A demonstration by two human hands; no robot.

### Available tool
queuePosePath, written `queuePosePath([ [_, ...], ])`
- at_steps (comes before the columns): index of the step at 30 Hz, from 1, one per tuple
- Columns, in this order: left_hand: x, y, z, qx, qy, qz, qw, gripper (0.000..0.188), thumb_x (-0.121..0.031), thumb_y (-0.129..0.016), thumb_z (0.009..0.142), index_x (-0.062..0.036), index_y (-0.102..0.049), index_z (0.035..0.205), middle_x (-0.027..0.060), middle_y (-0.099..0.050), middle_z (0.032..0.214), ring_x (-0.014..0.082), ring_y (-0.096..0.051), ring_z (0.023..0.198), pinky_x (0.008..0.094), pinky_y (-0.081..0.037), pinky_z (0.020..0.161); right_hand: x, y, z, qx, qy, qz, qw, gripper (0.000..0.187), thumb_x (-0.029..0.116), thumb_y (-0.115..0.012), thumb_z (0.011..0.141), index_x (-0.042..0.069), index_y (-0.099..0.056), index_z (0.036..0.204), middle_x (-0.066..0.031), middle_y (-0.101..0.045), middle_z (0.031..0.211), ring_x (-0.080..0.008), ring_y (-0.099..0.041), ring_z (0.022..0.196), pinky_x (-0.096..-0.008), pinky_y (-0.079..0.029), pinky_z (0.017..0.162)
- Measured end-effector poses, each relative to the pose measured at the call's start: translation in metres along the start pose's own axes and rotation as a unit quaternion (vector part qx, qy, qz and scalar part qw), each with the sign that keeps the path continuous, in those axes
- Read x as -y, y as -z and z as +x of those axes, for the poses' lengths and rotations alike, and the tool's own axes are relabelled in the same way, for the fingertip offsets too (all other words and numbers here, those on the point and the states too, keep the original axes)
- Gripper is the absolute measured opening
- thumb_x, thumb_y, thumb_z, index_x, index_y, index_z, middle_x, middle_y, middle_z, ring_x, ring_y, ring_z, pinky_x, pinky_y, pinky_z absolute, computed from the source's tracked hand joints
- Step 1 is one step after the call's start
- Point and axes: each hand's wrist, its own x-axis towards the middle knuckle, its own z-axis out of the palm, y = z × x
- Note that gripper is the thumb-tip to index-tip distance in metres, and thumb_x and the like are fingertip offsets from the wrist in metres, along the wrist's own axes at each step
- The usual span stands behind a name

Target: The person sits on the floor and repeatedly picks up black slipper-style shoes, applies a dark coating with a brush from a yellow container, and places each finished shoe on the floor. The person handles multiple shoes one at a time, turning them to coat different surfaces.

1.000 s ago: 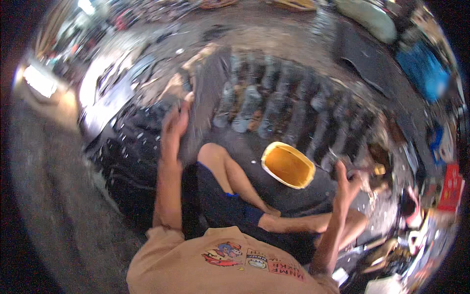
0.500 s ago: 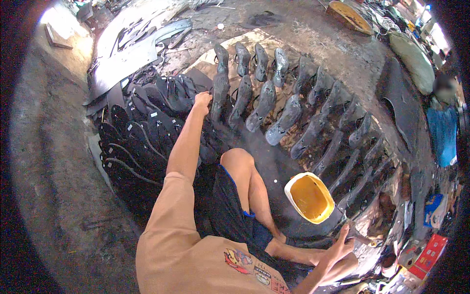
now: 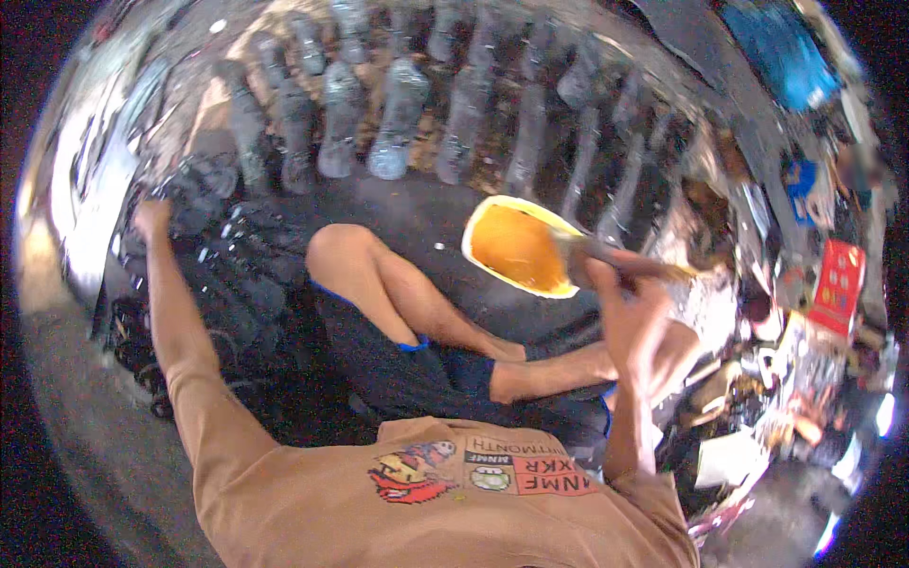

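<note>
My right hand (image 3: 636,308) is closed around a wide paintbrush (image 3: 579,256), its light wooden handle poking out toward the right. The brush head lies over the near right rim of a yellow-white tub (image 3: 471,254) that holds amber liquid. Over on the left, my left arm reaches to a pile of black sandals (image 3: 237,251). My left hand (image 3: 151,218) is at the far left side of that pile, its fingers smeared by motion. Rows of dark, shiny foot-shaped soles (image 3: 343,118) lie beyond my bent knee.
A red box (image 3: 837,287) stands at the right among scattered clutter, with a white piece (image 3: 731,458) nearer to me. Dark sheet material (image 3: 677,38) and a blue item (image 3: 778,52) lie at the far right. My crossed legs (image 3: 417,284) sit between pile and tub.
The view has swung right. My right hand has come up from beside my leg to the tub, bringing the brush over its rim. My left hand has shifted from the soles' edge across the pile.
</note>
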Motion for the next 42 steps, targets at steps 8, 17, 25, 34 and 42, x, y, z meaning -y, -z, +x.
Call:
queuePosePath([
  [8, -0.081, 0.203, -0.19, -0.015, -0.068, -0.584, 0.809, 0.036, -0.013, -0.068, 0.1, -0.0008, -0.071, 0.134, 0.0119, -0.078, 0.116, 0.0205, -0.073, 0.095, 0.0335, -0.056, 0.085, -0.063, -0.034, -0.025, 0.008, 0.189, -0.211, 0.959, 0.018, 0.017, -0.079, 0.097, 0.001, -0.079, 0.106, -0.0104, -0.078, 0.09, -0.0145, -0.068, 0.078, -0.0313, -0.052, 0.071],
  [17, -0.22, 0.292, -0.536, -0.121, -0.141, -0.591, 0.785, 0.024, -0.007, -0.054, 0.106, 0.0001, -0.066, 0.125, 0.0156, -0.061, 0.114, 0.0311, -0.058, 0.107, 0.0417, -0.048, 0.094, -0.112, 0.019, -0.028, -0.092, -0.051, 0.017, 0.994, 0.032, 0.023, -0.07, 0.1, -0.007, -0.068, 0.11, -0.0201, -0.073, 0.09, -0.0276, -0.069, 0.082, -0.0441, -0.055, 0.075],
  [25, -0.183, 0.275, -0.534, -0.109, -0.435, -0.432, 0.783, 0.028, 0.003, -0.067, 0.084, -0.0007, -0.072, 0.111, 0.0153, -0.062, 0.148, 0.0423, -0.048, 0.144, 0.0498, -0.037, 0.123, -0.08, 0.061, -0.021, -0.06, -0.125, 0.58, 0.803, 0.027, 0.026, -0.071, 0.104, 0.001, -0.071, 0.115, -0.0094, -0.076, 0.104, -0.0176, -0.074, 0.088, -0.03, -0.06, 0.069],
  [34, -0.267, 0.333, -0.536, 0.467, -0.174, -0.833, 0.24, 0.065, -0.028, -0.064, 0.092, 0.0037, -0.053, 0.149, 0.0259, -0.069, 0.134, 0.0274, -0.071, 0.113, 0.0369, -0.057, 0.098, -0.02, 0.088, 0.005, 0.015, -0.138, 0.709, 0.691, 0.033, 0.03, -0.069, 0.105, 0.004, -0.07, 0.125, -0.0082, -0.078, 0.114, -0.017, -0.077, 0.099, -0.0339, -0.065, 0.083],
  [42, -0.318, 0.371, -0.563, 0.622, -0.126, -0.762, -0.127, 0.058, -0.032, -0.061, 0.097, -0.0059, -0.055, 0.148, 0.0152, -0.069, 0.135, 0.0329, -0.07, 0.115, 0.0486, -0.055, 0.101, 0.045, 0.047, -0.017, -0.033, 0.351, 0.113, 0.929, 0.026, 0.022, -0.094, 0.079, 0.007, -0.08, 0.096, -0.0081, -0.077, 0.095, -0.0249, -0.072, 0.088, -0.0404, -0.056, 0.082],
])
